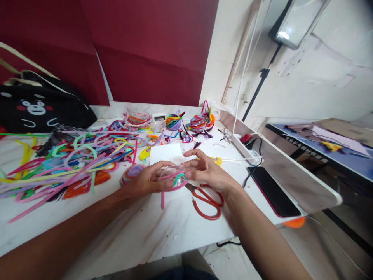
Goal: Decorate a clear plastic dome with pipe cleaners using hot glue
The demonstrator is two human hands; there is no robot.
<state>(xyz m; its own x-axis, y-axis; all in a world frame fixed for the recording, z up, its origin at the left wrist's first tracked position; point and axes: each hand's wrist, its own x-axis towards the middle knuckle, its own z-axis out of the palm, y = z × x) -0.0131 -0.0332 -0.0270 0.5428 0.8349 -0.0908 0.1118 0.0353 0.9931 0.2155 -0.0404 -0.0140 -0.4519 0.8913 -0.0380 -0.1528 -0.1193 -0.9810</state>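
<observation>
Head view: clear rounded shell [175,179] between left hand [148,180] and right hand [207,171].

Light is soft and bright, edges stretched.

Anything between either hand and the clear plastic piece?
No visible gap to cross: left hand and right hand both hold the clear plastic piece. A pink strip and green strip cross it; whether fingertips press those or plastic is unclear. Scissors lie aside.
</observation>
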